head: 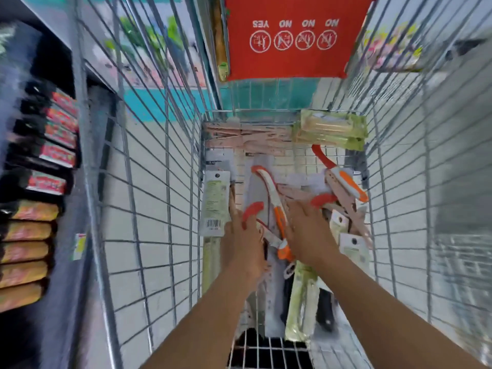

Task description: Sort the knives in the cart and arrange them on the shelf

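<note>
Down inside the wire cart, your packaged knives lie heaped from centre toward 12 o'clock. Your left hand pinches a red-tipped knife; your right hand, at 3 o'clock of it, rests spread on the heap.

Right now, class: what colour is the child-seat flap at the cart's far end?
Red, with white symbols, on the flap; head view.

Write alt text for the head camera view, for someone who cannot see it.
Two bare hands reach down into a wire shopping cart full of packaged knives: the left hand grips a red-handled knife, the right hand rests flat on the pile. Packaged goods line a shelf on the left.
</note>
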Motion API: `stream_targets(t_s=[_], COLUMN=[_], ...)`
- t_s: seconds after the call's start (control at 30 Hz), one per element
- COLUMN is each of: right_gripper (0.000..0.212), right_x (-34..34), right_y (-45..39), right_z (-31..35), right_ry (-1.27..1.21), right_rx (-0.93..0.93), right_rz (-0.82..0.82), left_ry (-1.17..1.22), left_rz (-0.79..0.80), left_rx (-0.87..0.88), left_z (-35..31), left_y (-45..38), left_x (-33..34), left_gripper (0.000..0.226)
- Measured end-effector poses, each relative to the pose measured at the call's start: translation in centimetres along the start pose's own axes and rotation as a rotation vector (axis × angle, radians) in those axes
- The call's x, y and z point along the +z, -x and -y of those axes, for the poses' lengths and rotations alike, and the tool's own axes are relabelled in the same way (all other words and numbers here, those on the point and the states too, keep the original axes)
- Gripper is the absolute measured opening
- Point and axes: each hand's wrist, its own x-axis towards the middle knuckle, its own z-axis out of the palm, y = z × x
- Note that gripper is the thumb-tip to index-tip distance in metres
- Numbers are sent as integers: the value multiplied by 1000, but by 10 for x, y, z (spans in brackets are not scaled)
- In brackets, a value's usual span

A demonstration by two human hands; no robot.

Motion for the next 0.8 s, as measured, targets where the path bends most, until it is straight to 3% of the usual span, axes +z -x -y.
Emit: stream_targets(t_s=[0.1, 0.27, 0.37, 0.43, 0.53, 0.63, 0.8], right_gripper=[63, 62, 68, 70, 78, 80, 74], right_x=[16, 33, 31, 31, 34, 41, 46], right_y=[30, 58, 70, 78, 84, 86, 85], right_z=[-8, -17, -24, -33, -51, -59, -61], right_ry=[-75, -76, -136, -195, -340, -334, -236], right_rx=[120, 219, 306, 459, 706, 636, 586], right_rz=[32, -67, -214, -254, -144, -61, -32], left_ry=[-79, -139, -12, 65, 113, 214, 509], left_rz=[-9, -56, 21, 76, 116, 121, 65], left_rx=[36, 129, 192, 217, 160, 58, -106], left_z=[-1, -11, -32, -45, -58, -66, -66], left_y=[20, 38, 51, 62, 73, 81, 84], left_x=[14, 34, 43, 49, 59, 65, 67], left_gripper=[71, 56, 52, 53, 61, 67, 58])
